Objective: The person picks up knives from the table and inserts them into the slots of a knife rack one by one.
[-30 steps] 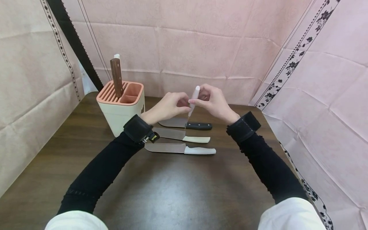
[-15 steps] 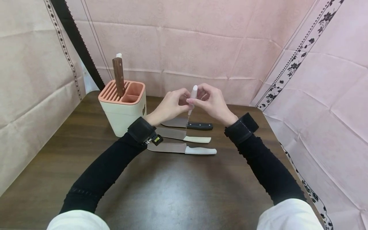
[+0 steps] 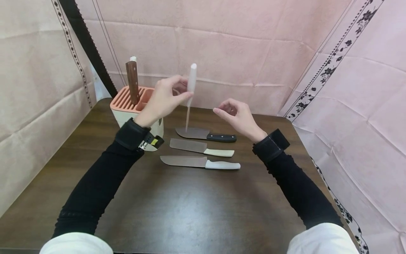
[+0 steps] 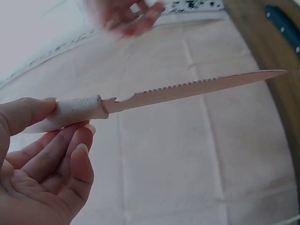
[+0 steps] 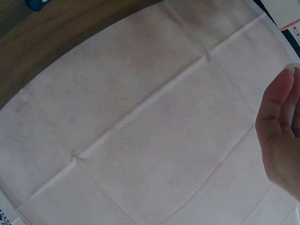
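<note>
My left hand (image 3: pixel 165 98) pinches the white handle of a knife (image 3: pixel 191 80) between thumb and fingers, blade pointing down over the table. In the left wrist view the knife (image 4: pixel 187 93) shows a toothed upper edge and a notch near the handle. To the right, my right hand (image 3: pixel 239 116) hangs apart from the knife, fingers loosely curled around nothing. Behind my left wrist stands the knife block (image 3: pixel 122 119), cream with an orange slotted top. A brown-handled knife (image 3: pixel 132 83) stands in its slots, a white handle end (image 3: pixel 133 59) behind it.
Three knives lie in a row, blades to the left: a black-handled knife (image 3: pixel 222 138) farthest back, a cream-handled cleaver (image 3: pixel 219 152), then a white-handled knife (image 3: pixel 223 165) nearest. Pink cloth (image 3: pixel 222 46) hangs beyond the table's back edge.
Both hands were together at the white-handled knife. The right hand has let go, and the left hand has carried the knife up and left towards the block.
</note>
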A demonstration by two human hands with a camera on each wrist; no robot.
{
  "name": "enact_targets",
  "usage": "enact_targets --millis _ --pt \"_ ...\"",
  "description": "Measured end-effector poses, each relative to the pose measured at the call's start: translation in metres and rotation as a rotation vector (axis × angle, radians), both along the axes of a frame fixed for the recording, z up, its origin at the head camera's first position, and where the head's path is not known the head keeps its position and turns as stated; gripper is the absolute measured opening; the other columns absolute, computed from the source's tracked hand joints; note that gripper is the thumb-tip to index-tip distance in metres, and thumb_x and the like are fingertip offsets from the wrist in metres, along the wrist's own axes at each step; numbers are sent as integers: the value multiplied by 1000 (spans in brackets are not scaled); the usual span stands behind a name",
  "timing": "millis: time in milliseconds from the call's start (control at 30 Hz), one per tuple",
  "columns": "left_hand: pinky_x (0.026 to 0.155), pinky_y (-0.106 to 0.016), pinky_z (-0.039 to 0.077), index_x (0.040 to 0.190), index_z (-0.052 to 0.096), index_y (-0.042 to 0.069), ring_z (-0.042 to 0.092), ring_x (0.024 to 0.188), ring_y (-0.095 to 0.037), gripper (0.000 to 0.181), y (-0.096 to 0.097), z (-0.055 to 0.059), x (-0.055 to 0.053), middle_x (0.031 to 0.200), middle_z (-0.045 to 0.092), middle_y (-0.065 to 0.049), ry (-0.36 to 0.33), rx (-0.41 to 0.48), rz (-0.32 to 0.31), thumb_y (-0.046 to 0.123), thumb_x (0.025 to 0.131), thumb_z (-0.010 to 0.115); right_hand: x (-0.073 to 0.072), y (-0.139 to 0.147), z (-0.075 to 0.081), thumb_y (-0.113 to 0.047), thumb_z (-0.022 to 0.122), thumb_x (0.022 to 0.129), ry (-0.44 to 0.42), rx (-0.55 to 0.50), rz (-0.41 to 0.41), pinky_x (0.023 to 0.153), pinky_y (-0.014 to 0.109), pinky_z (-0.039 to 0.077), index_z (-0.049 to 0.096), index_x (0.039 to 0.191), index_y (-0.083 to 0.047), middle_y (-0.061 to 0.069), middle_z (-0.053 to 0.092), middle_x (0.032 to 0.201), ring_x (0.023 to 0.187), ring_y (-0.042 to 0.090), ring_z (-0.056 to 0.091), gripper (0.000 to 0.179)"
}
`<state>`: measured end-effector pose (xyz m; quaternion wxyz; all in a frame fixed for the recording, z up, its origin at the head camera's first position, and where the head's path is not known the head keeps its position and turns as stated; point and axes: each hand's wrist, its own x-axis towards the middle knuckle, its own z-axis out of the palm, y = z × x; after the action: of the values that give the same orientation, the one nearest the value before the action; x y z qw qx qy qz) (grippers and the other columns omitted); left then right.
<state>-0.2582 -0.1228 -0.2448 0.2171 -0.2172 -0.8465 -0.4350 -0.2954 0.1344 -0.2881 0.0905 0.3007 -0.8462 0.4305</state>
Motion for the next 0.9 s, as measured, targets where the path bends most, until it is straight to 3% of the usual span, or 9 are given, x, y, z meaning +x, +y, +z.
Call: enact_targets --millis 200,300,400,567,633,833,900 --pt "75 -18 48 115 66 4 63 82 -4 28 -21 16 2 102 73 -16 19 46 56 16 89 68 0 1 -3 -28 66 92 -38 23 5 63 21 47 68 99 -7 15 67 84 74 27 61 23" --pt "74 -16 48 117 65 5 61 81 3 29 -30 24 4 105 72 -17 21 67 80 17 90 67 9 -2 4 -24 65 92 -43 35 7 63 21 46 68 98 -4 19 67 84 74 29 60 21" --pt "74 -15 47 120 64 6 60 83 5 32 -39 30 7 109 71 -17 16 68 108 19 92 66 19 -5 11 -21 64 93 -47 46 18 63 21 45 68 96 -1 21 66 84 74 31 59 20" --pt "73 -16 45 123 63 5 60 82 3 33 -53 38 12 110 71 -17 33 76 151 19 93 65 29 -6 16 -18 63 93 -40 64 33 62 22 44 68 93 -1 16 64 80 68 18 56 18" --pt "73 -16 45 122 63 5 61 80 2 32 -57 41 13 107 72 -13 40 100 166 18 92 65 30 -6 15 -17 63 94 -37 68 35 62 22 44 68 93 -1 12 63 78 67 17 55 17" --pt "74 -19 44 125 61 7 59 81 0 33 -74 48 19 99 68 7 54 167 200 17 93 63 26 -4 11 -19 62 94 -37 69 41 62 22 44 68 94 -1 9 63 77 72 31 58 19" --pt "75 -19 43 125 61 7 59 82 0 33 -79 50 20 97 66 11 71 177 210 16 94 62 26 -4 11 -19 62 94 -34 71 40 62 23 44 69 95 -1 10 63 78 72 27 58 19"
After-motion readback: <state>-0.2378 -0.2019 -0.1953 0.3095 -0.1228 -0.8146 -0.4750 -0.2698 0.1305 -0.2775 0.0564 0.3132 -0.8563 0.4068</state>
